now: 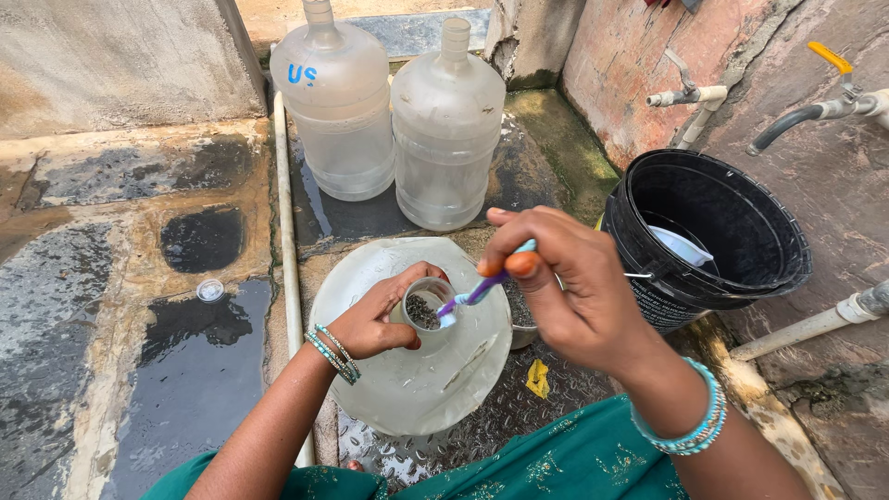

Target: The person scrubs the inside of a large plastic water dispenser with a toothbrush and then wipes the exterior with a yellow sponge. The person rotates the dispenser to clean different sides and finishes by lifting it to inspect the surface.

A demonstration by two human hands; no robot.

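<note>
A black bucket (713,236) stands at three o'clock against the stone wall, a white container lying inside it. At twelve o'clock two clear water jugs (335,102) (447,125) stand side by side and touching; the left one bears blue handwritten marking near its shoulder. A third clear jug (412,370) lies at the centre of the view, its round base turned up toward the camera.

Over that base, the left hand (375,319), bangles at the wrist, grasps a small clear cup (426,304) with dark grit in its bottom. The right hand (565,287) comes in from four o'clock and pinches a purple and teal toothbrush (482,289), whose head dips into the cup's mouth.

A crumpled yellow scrap (537,378) lies on the wet ground at six o'clock. A small clear round lid (210,290) sits at nine o'clock beside a dark puddle.
</note>
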